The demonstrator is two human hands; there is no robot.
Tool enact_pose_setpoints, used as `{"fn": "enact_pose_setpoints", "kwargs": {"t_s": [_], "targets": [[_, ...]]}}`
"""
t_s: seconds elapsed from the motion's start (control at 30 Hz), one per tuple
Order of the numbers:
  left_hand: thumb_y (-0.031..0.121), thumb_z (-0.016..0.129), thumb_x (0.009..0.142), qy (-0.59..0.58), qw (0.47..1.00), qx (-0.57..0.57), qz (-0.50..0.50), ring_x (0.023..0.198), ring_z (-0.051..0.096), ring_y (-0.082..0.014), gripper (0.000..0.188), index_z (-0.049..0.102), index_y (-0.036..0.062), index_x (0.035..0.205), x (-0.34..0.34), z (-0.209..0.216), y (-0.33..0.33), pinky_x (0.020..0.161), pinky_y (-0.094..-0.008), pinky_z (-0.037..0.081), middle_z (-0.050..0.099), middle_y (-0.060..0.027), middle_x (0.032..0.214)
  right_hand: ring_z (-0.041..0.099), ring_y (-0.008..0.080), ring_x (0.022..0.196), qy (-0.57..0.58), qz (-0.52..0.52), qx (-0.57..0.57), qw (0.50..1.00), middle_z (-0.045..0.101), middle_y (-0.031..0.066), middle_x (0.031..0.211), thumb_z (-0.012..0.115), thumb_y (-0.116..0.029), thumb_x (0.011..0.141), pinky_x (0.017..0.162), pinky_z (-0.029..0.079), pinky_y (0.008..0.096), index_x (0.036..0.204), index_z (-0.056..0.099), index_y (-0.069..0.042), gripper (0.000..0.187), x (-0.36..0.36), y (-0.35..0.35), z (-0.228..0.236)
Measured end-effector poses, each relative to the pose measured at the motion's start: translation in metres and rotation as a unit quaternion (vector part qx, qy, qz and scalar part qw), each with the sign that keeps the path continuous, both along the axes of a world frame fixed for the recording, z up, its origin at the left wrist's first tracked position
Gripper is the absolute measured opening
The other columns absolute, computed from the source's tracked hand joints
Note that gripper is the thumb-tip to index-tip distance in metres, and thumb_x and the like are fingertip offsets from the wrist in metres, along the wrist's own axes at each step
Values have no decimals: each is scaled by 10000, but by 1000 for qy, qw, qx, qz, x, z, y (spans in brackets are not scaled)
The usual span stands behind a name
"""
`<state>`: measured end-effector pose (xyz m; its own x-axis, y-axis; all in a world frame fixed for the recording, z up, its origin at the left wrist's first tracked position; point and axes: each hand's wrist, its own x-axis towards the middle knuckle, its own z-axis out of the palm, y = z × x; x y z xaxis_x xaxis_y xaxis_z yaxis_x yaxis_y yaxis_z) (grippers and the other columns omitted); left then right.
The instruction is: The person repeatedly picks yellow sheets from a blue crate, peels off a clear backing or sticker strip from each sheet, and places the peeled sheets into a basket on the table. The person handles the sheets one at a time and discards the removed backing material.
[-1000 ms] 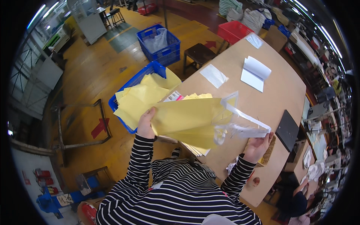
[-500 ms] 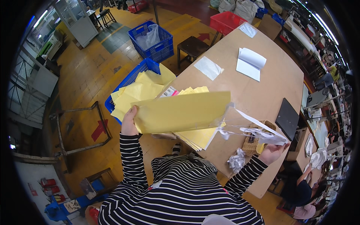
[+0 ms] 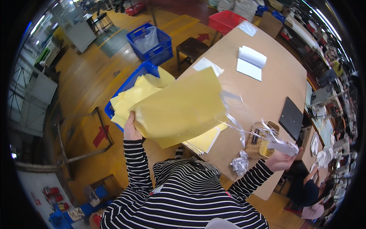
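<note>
My left hand (image 3: 132, 129) is closed on the left edge of a large yellow sheet (image 3: 179, 108), which bends as it hangs above the table's near edge. Thin white strips (image 3: 283, 146) are gripped in my right hand (image 3: 280, 162), and their loose ends trail left toward the sheet. A stack of yellow sheets (image 3: 204, 142) lies partly covered beneath the held one. Left of it, more yellow sheets (image 3: 133, 95) fill a blue crate (image 3: 137, 73). Near my right hand are a wicker basket (image 3: 253, 144) and a crumpled silvery-white wad (image 3: 240, 163).
On the brown table (image 3: 274, 82) lie an open notebook (image 3: 251, 63), a black flat panel (image 3: 291, 118) and white patches. A second blue crate (image 3: 160, 53), a dark stool (image 3: 191, 48) and a red crate (image 3: 225, 21) stand beyond. A metal frame (image 3: 82, 152) is on the floor at left.
The yellow sheet has swung and flexed, its right part rising and its face turning broader to view. The white strips have come away from its right edge and hang loose from my right hand.
</note>
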<state>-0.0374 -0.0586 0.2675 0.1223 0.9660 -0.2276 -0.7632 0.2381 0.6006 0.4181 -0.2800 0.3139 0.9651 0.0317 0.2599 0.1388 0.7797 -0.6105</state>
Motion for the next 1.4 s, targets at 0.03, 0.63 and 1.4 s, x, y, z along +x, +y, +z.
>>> {"fn": "enact_pose_setpoints", "kwargs": {"t_s": [0.03,0.63,1.4], "targets": [[236,431,1000,23,999,-15,27,1155,541,-246,368,427,51,1318,6,1,0,992,-390,445,554,-104,1261,549,171,965,-17,58,-3,998,511,139,1247,502,-143,920,894,451,297,1388,368,-84,491,-9,2,1],[244,347,1009,18,913,297,-277,1207,483,-236,399,436,-10,1303,4,-25,24,1017,-353,388,503,-172,1309,499,48,606,-186,304,-320,878,568,24,772,618,-30,811,548,433,233,1026,572,-35,220,-92,101,21],[-3,638,839,312,799,332,-392,1214,490,-242,771,202,47,1472,135,22,-36,1005,-333,399,460,-176,1348,545,213,740,-277,416,-238,833,507,88,868,614,-51,850,639,448,305,913,559,-44,84,-160,86,5]]}}
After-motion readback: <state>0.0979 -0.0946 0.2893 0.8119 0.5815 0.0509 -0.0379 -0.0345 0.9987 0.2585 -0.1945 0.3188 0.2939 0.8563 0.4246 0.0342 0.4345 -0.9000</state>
